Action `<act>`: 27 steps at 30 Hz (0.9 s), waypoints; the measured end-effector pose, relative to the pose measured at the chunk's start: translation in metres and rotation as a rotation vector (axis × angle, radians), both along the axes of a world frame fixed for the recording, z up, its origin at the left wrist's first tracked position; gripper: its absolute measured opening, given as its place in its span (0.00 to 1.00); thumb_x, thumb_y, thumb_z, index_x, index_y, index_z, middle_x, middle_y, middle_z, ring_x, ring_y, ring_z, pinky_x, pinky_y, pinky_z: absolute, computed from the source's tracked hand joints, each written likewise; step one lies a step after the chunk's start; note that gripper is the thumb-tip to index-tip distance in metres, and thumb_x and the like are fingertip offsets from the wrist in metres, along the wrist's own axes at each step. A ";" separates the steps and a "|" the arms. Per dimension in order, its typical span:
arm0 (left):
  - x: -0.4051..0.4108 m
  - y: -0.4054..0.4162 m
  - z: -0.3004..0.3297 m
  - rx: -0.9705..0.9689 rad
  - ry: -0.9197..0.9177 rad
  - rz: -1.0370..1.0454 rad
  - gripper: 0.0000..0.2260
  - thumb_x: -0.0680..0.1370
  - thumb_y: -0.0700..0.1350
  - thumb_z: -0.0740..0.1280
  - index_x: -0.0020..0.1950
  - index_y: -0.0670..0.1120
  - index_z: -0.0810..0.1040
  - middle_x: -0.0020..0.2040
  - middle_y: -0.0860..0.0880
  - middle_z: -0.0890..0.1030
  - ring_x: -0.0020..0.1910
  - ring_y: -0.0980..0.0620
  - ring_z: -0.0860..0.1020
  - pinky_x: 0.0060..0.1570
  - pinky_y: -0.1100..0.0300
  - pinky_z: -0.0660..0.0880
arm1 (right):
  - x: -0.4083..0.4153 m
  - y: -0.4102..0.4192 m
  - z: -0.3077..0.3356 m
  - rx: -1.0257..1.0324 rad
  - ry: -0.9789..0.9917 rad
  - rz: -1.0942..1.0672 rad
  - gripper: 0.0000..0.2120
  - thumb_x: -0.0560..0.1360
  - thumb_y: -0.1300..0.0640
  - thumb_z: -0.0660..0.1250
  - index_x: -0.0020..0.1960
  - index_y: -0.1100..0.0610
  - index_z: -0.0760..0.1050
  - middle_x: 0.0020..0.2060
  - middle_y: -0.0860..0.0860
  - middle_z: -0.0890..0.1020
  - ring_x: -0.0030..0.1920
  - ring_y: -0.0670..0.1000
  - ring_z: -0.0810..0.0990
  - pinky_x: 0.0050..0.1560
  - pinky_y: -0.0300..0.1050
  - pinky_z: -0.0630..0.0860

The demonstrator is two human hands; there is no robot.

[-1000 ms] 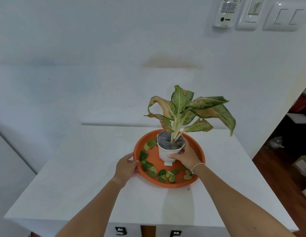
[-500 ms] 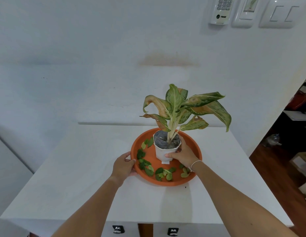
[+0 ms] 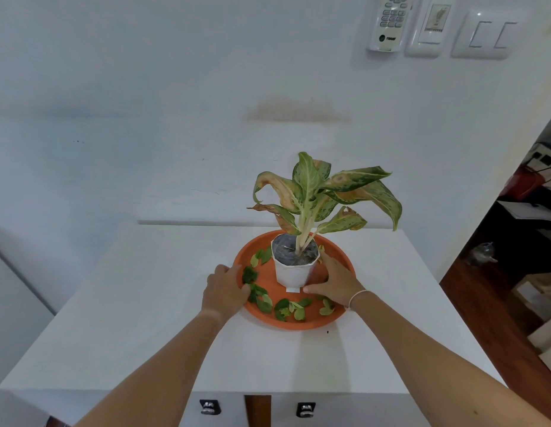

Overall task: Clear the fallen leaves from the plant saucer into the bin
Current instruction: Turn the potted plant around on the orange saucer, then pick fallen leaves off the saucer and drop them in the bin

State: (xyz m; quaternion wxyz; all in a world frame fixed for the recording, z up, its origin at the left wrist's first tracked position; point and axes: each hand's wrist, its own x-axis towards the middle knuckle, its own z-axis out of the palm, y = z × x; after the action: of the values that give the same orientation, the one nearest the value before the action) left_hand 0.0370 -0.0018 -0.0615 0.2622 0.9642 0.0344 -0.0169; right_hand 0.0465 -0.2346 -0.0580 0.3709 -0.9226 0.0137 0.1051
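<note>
Where leaves (image 3: 263,298) lie — pot (image 3: 294,272) amid.

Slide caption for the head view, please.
Left hand steadies the leaf-strewn orange saucer while right hand holds the white pot.

White wall (image 3: 144,87), remote (image 3: 389,23) and switches (image 3: 483,33) mounted (top right); white cabinet (image 3: 144,303); wood floor (image 3: 483,303) right.

At the upper right of the frame, a white plastic remote control in a wall holder (image 3: 389,23) bears a round dark logo and the word "TRANE" near its lower end. Its button markings are too small to read.
</note>
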 end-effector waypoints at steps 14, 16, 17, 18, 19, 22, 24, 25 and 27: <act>0.009 -0.019 -0.006 0.605 0.183 -0.370 0.45 0.67 0.74 0.52 0.76 0.47 0.57 0.76 0.46 0.63 0.78 0.41 0.49 0.76 0.44 0.42 | -0.023 0.003 -0.001 -0.623 0.136 0.112 0.54 0.61 0.25 0.62 0.78 0.53 0.51 0.79 0.51 0.51 0.78 0.54 0.54 0.78 0.54 0.46; 0.008 -0.018 -0.008 0.610 0.184 -0.369 0.44 0.68 0.74 0.53 0.76 0.47 0.59 0.76 0.46 0.64 0.78 0.41 0.49 0.76 0.44 0.42 | -0.026 0.007 0.000 -0.615 0.157 0.093 0.53 0.62 0.25 0.62 0.77 0.53 0.51 0.79 0.52 0.50 0.78 0.55 0.54 0.77 0.54 0.47; 0.008 -0.019 -0.008 0.608 0.181 -0.367 0.44 0.68 0.73 0.53 0.75 0.47 0.60 0.75 0.46 0.65 0.78 0.41 0.49 0.76 0.44 0.42 | -0.028 0.009 0.000 -0.609 0.158 0.082 0.52 0.62 0.26 0.62 0.77 0.53 0.54 0.78 0.53 0.51 0.77 0.55 0.55 0.77 0.54 0.48; 0.007 -0.020 -0.008 0.599 0.176 -0.364 0.43 0.68 0.73 0.54 0.75 0.47 0.62 0.75 0.46 0.66 0.78 0.42 0.51 0.76 0.45 0.42 | -0.030 0.012 0.000 -0.598 0.150 0.076 0.50 0.63 0.27 0.62 0.76 0.54 0.57 0.78 0.54 0.55 0.77 0.56 0.56 0.77 0.53 0.50; 0.006 -0.022 -0.008 0.584 0.166 -0.360 0.42 0.68 0.72 0.55 0.74 0.47 0.64 0.73 0.46 0.67 0.77 0.42 0.54 0.76 0.45 0.43 | -0.034 0.016 0.002 -0.592 0.141 0.070 0.48 0.64 0.28 0.63 0.74 0.54 0.60 0.77 0.54 0.59 0.76 0.56 0.58 0.77 0.53 0.52; 0.004 -0.027 -0.010 0.496 0.119 -0.337 0.36 0.68 0.71 0.58 0.66 0.48 0.73 0.65 0.48 0.76 0.71 0.46 0.66 0.76 0.48 0.50 | -0.036 0.026 -0.001 -0.583 0.118 0.017 0.45 0.62 0.27 0.63 0.69 0.55 0.67 0.68 0.54 0.72 0.68 0.56 0.71 0.71 0.51 0.65; 0.001 -0.030 -0.012 0.423 0.098 -0.309 0.30 0.68 0.69 0.61 0.58 0.49 0.78 0.57 0.50 0.80 0.64 0.49 0.73 0.74 0.50 0.55 | -0.037 0.036 -0.003 -0.588 0.130 -0.019 0.44 0.62 0.27 0.65 0.67 0.55 0.69 0.64 0.55 0.75 0.62 0.56 0.76 0.62 0.49 0.74; 0.000 -0.033 -0.013 0.403 0.093 -0.298 0.27 0.68 0.68 0.62 0.55 0.48 0.80 0.55 0.50 0.81 0.61 0.50 0.75 0.74 0.51 0.56 | -0.040 0.039 -0.002 -0.581 0.122 -0.027 0.43 0.62 0.28 0.66 0.67 0.55 0.69 0.63 0.55 0.75 0.61 0.55 0.76 0.59 0.48 0.76; -0.001 -0.037 -0.014 0.376 0.094 -0.279 0.22 0.70 0.63 0.64 0.51 0.47 0.81 0.53 0.49 0.81 0.57 0.50 0.76 0.71 0.52 0.61 | -0.042 0.045 -0.001 -0.556 0.076 -0.068 0.41 0.64 0.33 0.69 0.68 0.55 0.67 0.64 0.55 0.74 0.62 0.56 0.75 0.58 0.48 0.77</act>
State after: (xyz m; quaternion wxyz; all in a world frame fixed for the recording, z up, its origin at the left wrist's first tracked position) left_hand 0.0357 -0.0391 -0.0752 0.0712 0.9897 -0.0845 -0.0910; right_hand 0.0047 -0.1897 -0.0594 0.1062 -0.9833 0.0870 0.1194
